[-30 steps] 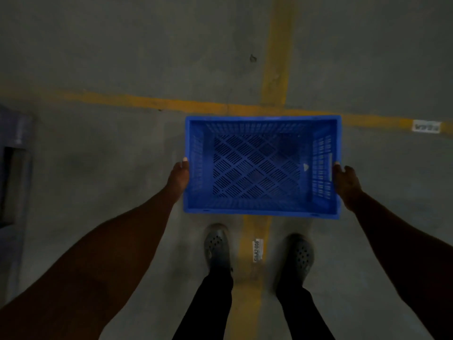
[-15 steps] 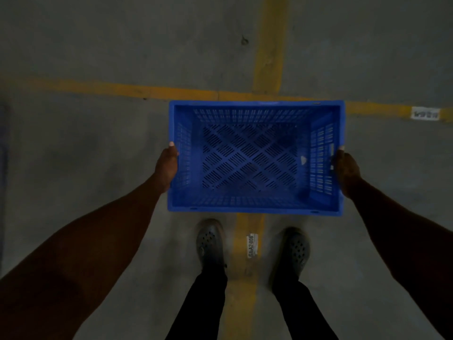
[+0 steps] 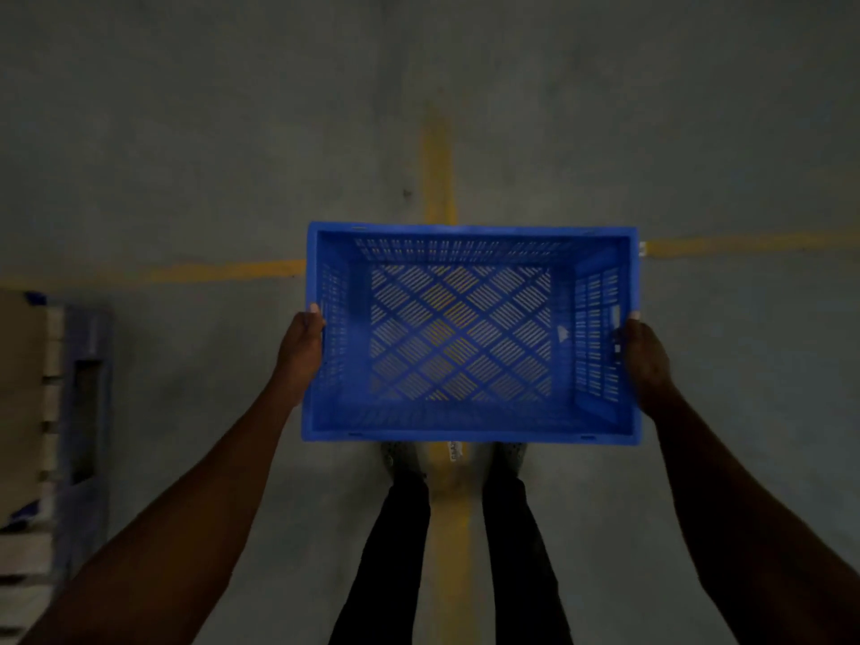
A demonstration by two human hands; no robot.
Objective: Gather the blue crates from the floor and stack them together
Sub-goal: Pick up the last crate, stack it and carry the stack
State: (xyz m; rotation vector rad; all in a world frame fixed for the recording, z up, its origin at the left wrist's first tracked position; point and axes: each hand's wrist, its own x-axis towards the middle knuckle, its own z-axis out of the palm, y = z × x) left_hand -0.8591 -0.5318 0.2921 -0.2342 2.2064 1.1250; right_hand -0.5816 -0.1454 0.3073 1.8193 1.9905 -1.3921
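Observation:
One empty blue crate [image 3: 470,430] with slotted walls and a diamond-lattice bottom is held level in the air above my feet, open side up. My left hand [image 3: 300,351] grips its left short wall, thumb on the rim. My right hand [image 3: 644,358] grips the right short wall the same way. The floor's yellow lines show through the lattice. No other blue crate is in sight.
Grey concrete floor with crossing yellow lines [image 3: 437,179]. A blue pallet [image 3: 88,388] carrying cardboard boxes [image 3: 21,398] stands at the left edge. My legs [image 3: 395,551] and shoes are partly hidden under the crate, on the yellow line.
The crate has come up off the floor toward the camera and looks larger, now covering my shoes. Both hands keep their grip. The pallet with boxes has come into view at left.

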